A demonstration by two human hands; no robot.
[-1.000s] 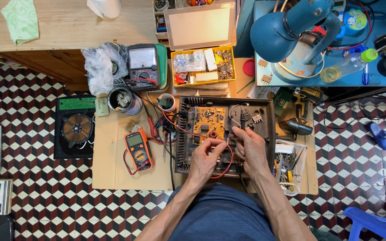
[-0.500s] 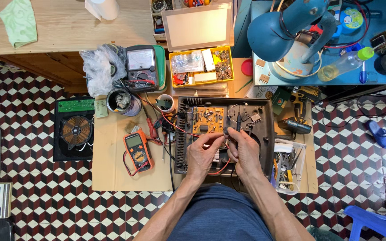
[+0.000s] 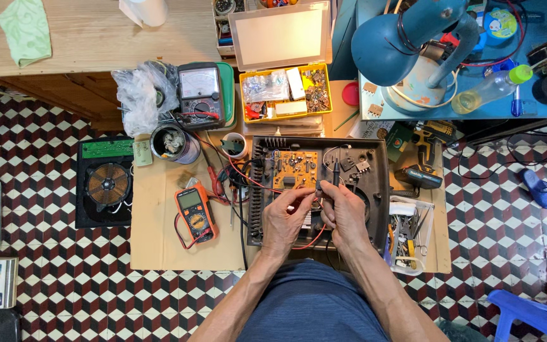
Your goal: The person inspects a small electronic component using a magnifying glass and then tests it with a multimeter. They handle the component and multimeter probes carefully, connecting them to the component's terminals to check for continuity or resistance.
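A matt dark plastic appliance casing (image 3: 378, 190) holds an orange fibre circuit board (image 3: 294, 168). At ten o'clock, crinkled glossy clear plastic bag (image 3: 139, 92). At twelve, smooth yellow plastic parts box (image 3: 285, 94). Beneath, matt brown cardboard sheet (image 3: 159, 240).

This is a small electronics repair workshop set up low over a patterned tile floor (image 3: 64, 297). The landmark is the opened dark appliance housing (image 3: 375, 190) with an orange circuit board (image 3: 294, 170) inside. Left of it lie an orange digital multimeter (image 3: 193, 213) and, further left, a bare induction coil unit (image 3: 107, 183). Above it sit an analogue meter (image 3: 200, 95) and a yellow box of small parts (image 3: 284, 93). To its upper right stands a blue desk lamp (image 3: 406, 44).
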